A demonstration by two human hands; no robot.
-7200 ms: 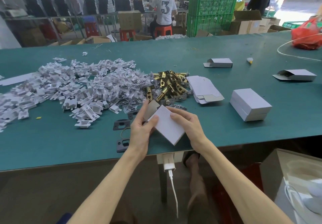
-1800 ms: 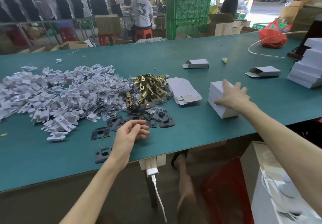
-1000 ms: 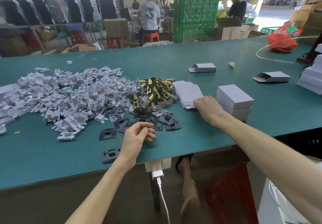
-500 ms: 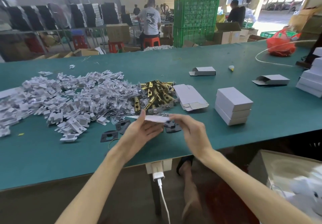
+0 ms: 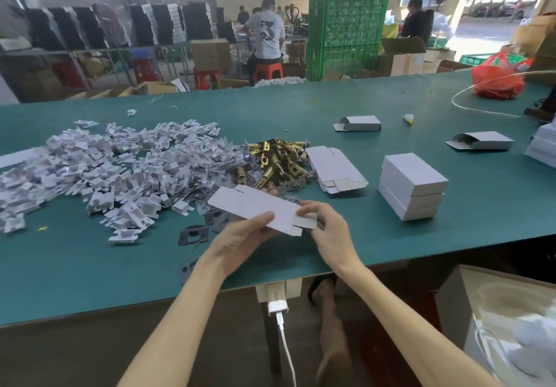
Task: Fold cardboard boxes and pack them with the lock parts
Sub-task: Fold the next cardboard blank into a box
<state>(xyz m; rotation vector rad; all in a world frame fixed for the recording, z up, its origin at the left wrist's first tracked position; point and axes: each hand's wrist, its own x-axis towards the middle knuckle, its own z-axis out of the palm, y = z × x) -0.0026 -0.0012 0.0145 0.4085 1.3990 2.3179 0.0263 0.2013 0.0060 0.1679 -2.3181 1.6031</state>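
Observation:
A flat white box blank is held above the green table near its front edge. My left hand grips its near long edge, thumb on top. My right hand pinches its right end by the flap. Behind it lie a heap of brass latch parts and a small pile of flat blanks. Three closed white boxes stand stacked to the right. Dark strike plates lie under my hands.
A wide heap of white plastic inserts covers the left of the table. Two half-folded boxes lie farther back, more white boxes at the right edge, a red bag beyond. People work at benches behind.
My right hand left the stack of closed boxes, took a flat blank from the pile and brought it to my left hand. Both hands now hold the blank, tilted flatter toward me.

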